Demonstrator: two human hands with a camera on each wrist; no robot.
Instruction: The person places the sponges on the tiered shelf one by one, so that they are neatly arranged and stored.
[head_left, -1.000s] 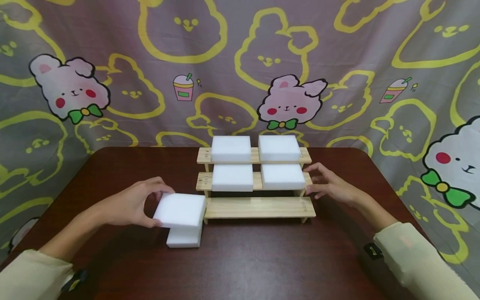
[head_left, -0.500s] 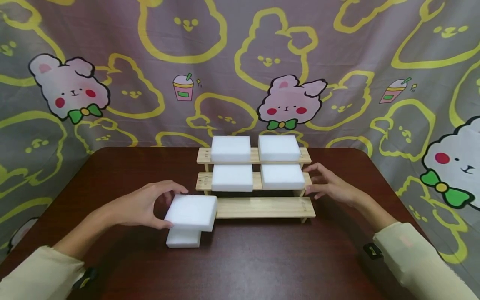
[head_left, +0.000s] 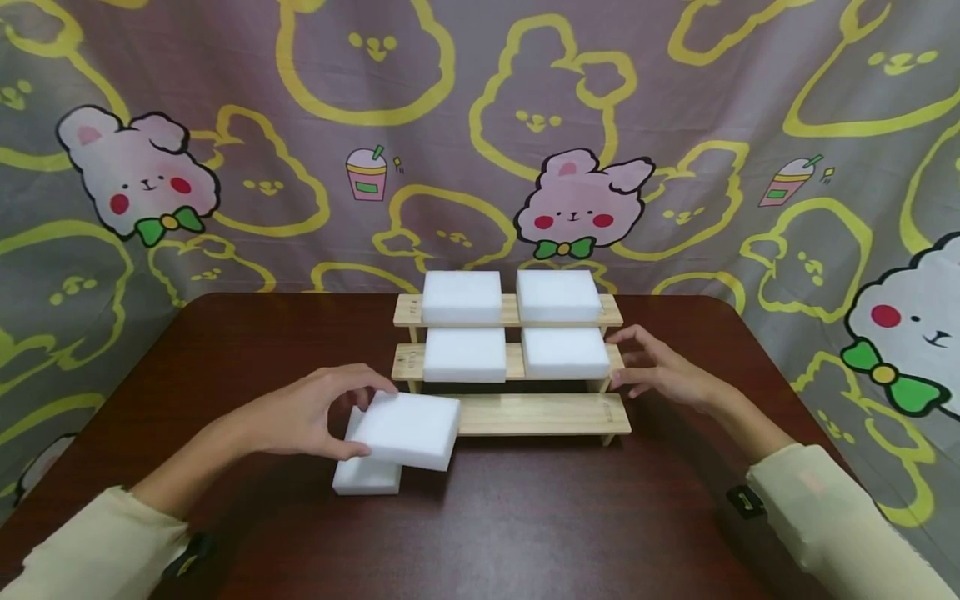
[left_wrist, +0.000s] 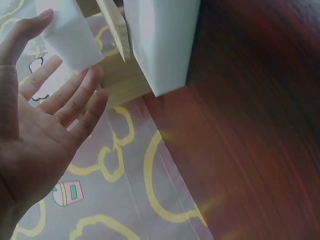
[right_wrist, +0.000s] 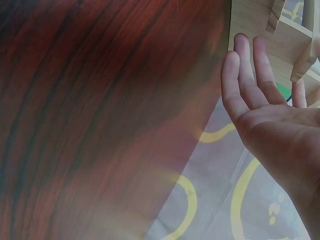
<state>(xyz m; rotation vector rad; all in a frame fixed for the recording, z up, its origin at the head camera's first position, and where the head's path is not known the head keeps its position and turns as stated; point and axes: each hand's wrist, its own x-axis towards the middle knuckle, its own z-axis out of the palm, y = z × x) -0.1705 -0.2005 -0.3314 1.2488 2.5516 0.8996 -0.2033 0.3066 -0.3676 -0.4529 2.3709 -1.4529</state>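
A square white foam block [head_left: 408, 429] is pinched at its left side by my left hand [head_left: 318, 412], thumb in front and fingers behind. It sits slightly turned above another white foam block [head_left: 367, 478] on the table, partly covering it. In the left wrist view, the held foam block [left_wrist: 70, 37] lies between thumb and fingers. A three-tier wooden display rack [head_left: 532, 415] stands just to the right. My right hand [head_left: 663, 375] grips its right end at the middle tier, thumb and index finger around the edge. In the right wrist view the other fingers [right_wrist: 242, 75] extend fairly straight.
Two white foam blocks [head_left: 461, 296] sit on the top tier and two more foam blocks [head_left: 465, 354] on the middle tier. The bottom tier is bare wood. Under everything is a dark brown table [head_left: 525, 525]. A patterned curtain [head_left: 480, 125] hangs behind.
My left hand has moved rightward with its foam block, turning it slightly and uncovering the left part of the block below. My right hand and the rack have stayed put.
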